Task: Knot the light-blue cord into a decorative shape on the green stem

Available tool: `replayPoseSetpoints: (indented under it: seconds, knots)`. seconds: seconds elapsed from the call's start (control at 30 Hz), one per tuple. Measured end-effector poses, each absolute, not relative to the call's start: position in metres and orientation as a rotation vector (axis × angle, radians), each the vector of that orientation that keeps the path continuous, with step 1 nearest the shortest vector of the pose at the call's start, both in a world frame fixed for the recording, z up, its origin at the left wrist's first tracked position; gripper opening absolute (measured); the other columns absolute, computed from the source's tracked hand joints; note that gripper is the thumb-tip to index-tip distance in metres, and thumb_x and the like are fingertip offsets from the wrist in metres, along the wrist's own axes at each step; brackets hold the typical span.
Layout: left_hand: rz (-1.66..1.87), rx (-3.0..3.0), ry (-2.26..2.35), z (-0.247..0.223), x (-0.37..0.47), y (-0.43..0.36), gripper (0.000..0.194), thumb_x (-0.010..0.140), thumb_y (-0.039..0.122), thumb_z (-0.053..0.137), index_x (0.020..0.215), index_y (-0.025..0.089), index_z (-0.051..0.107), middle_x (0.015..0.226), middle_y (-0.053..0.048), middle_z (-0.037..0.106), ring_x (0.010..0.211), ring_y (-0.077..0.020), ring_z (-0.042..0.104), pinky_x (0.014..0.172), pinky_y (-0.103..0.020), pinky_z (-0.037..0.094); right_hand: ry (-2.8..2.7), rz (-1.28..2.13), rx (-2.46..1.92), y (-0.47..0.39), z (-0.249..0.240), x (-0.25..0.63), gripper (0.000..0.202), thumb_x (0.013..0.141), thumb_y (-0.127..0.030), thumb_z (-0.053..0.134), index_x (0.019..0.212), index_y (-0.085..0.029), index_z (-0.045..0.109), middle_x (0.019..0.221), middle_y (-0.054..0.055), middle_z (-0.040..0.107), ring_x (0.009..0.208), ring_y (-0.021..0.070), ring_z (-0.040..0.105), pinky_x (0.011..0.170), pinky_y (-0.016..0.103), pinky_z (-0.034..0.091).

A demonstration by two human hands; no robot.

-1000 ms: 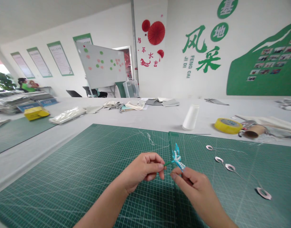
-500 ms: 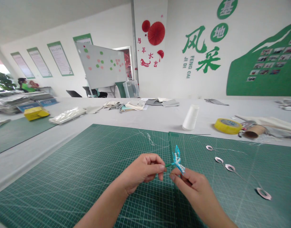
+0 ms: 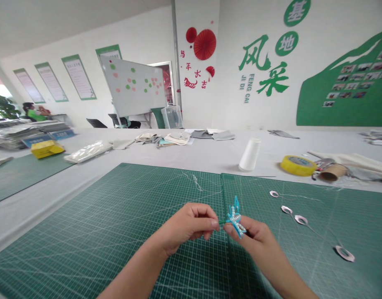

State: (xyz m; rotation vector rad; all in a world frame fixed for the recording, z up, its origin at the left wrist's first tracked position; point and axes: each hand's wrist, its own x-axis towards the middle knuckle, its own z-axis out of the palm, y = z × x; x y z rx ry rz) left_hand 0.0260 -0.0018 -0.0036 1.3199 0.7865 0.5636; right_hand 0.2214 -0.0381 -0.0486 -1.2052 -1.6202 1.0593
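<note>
A small blue flower ornament with white beads and a green wire stem is held between both hands above the green cutting mat. My left hand pinches the green stem between thumb and fingers. My right hand grips the ornament from below at its petals. Several silver leaf-shaped pieces on thin wires lie on the mat to the right of my hands.
Behind the mat stand a white thread cone, a yellow tape roll and a brown cardboard tube. Folded fabric pieces and a yellow box lie farther back. A person in green sits at far left.
The ornament has turned slightly in my fingers and sits a little lower and to the right. My right hand has closed nearer to my left.
</note>
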Motion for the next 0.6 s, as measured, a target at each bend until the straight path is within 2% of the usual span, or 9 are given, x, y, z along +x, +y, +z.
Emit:
replayPoseSetpoints:
  seconds: [0.1, 0.17, 0.27, 0.37, 0.47, 0.5, 0.53, 0.6]
  knots:
    - [0.56, 1.333, 0.786, 0.0, 0.026, -0.003, 0.015, 0.077, 0.029, 0.064, 0.073, 0.015, 0.061, 0.051, 0.005, 0.049, 0.043, -0.0052, 0.028, 0.043, -0.021, 0.014, -1.534, 1.137, -1.22, -0.033, -0.045, 0.229, 0.025, 0.08, -0.038, 0.061, 0.066, -0.018, 0.062, 0.062, -0.003, 0.048, 0.06, 0.0135, 0.038, 0.056, 0.025, 0.031]
    - [0.546, 1.34, 0.769, 0.002, 0.025, -0.003, 0.014, 0.077, 0.028, 0.064, 0.072, 0.014, 0.061, 0.051, 0.005, 0.049, 0.043, -0.0053, 0.03, 0.044, -0.021, 0.015, -1.455, 1.2, -1.262, -0.029, -0.043, 0.235, 0.024, 0.076, -0.039, 0.065, 0.066, -0.017, 0.064, 0.059, -0.003, 0.049, 0.054, 0.0114, 0.036, 0.051, 0.023, 0.028]
    - [0.53, 1.357, 0.735, 0.004, 0.024, -0.004, 0.013, 0.077, 0.026, 0.064, 0.071, 0.014, 0.062, 0.051, 0.004, 0.05, 0.044, -0.0057, 0.032, 0.044, -0.022, 0.018, -1.368, 1.291, -1.321, -0.023, -0.04, 0.249, 0.028, 0.071, -0.044, 0.07, 0.065, -0.017, 0.066, 0.051, -0.006, 0.041, 0.045, 0.0073, 0.024, 0.043, 0.022, 0.015]
    - [0.538, 1.369, 0.723, 0.003, 0.023, -0.004, 0.013, 0.077, 0.025, 0.064, 0.071, 0.014, 0.063, 0.052, 0.004, 0.051, 0.046, -0.006, 0.035, 0.046, -0.021, 0.02, -1.328, 1.277, -1.387, -0.017, -0.042, 0.269, 0.031, 0.072, -0.046, 0.069, 0.066, -0.016, 0.067, 0.049, -0.008, 0.035, 0.044, 0.0063, 0.021, 0.043, 0.022, 0.011]
    - [0.543, 1.361, 0.717, 0.002, 0.023, -0.004, 0.012, 0.077, 0.024, 0.064, 0.07, 0.014, 0.062, 0.053, 0.004, 0.051, 0.047, -0.006, 0.036, 0.046, -0.021, 0.021, -1.304, 1.099, -1.515, -0.011, -0.051, 0.294, 0.031, 0.072, -0.047, 0.067, 0.071, -0.016, 0.069, 0.045, -0.008, 0.034, 0.041, 0.0066, 0.022, 0.042, 0.023, 0.013]
    - [0.541, 1.359, 0.714, 0.002, 0.022, -0.004, 0.012, 0.077, 0.024, 0.064, 0.07, 0.014, 0.062, 0.053, 0.004, 0.051, 0.047, -0.0059, 0.036, 0.046, -0.021, 0.021, -1.29, 0.922, -1.561, -0.008, -0.055, 0.303, 0.031, 0.073, -0.047, 0.066, 0.071, -0.017, 0.07, 0.043, -0.008, 0.035, 0.039, 0.0068, 0.022, 0.041, 0.023, 0.013]
    - [0.538, 1.357, 0.713, 0.002, 0.022, -0.004, 0.012, 0.077, 0.024, 0.064, 0.07, 0.014, 0.062, 0.052, 0.004, 0.051, 0.047, -0.0059, 0.035, 0.046, -0.021, 0.021, -1.289, 0.694, -1.595, -0.006, -0.058, 0.313, 0.03, 0.073, -0.047, 0.064, 0.068, -0.018, 0.071, 0.043, -0.006, 0.039, 0.037, 0.0074, 0.025, 0.039, 0.023, 0.015]
    - [0.537, 1.36, 0.717, 0.002, 0.022, -0.004, 0.012, 0.077, 0.024, 0.064, 0.07, 0.014, 0.062, 0.052, 0.004, 0.051, 0.047, -0.006, 0.035, 0.046, -0.021, 0.02, -1.277, 0.542, -1.602, -0.003, -0.063, 0.332, 0.026, 0.071, -0.045, 0.066, 0.066, -0.02, 0.072, 0.043, -0.003, 0.047, 0.038, 0.0114, 0.037, 0.039, 0.026, 0.024]
